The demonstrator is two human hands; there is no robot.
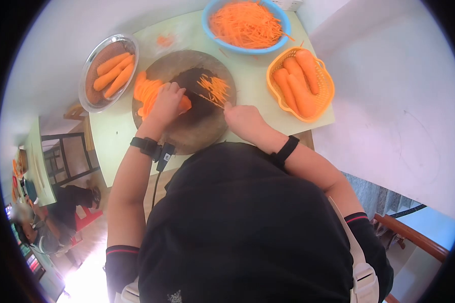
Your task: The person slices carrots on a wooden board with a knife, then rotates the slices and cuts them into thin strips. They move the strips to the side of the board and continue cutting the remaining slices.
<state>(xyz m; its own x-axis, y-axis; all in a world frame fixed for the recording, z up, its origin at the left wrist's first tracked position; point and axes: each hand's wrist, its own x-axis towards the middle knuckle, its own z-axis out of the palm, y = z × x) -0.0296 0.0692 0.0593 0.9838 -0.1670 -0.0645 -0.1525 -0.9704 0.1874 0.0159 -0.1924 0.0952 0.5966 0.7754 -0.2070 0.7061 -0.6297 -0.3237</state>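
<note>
A round, dark-stained chopping board (207, 134) lies on the table in front of me. My left hand (168, 103), fingers curled, presses down on a fanned pile of carrot slices (146, 95) on the board's left side. My right hand (245, 121) is closed at the board's right edge around a knife (205, 97). Its handle is hidden in my fist, and the thin blade points left toward my left fingertips, with orange bits along it. Just beyond the blade is a small heap of carrot shreds (215, 87).
A blue basin (206, 25) heaped with carrot shreds stands at the back. To the right, a yellow basket (326, 91) holds several whole carrots. An oval metal colander (88, 96) with carrots is at the left. A person (40, 227) is in the background at lower left.
</note>
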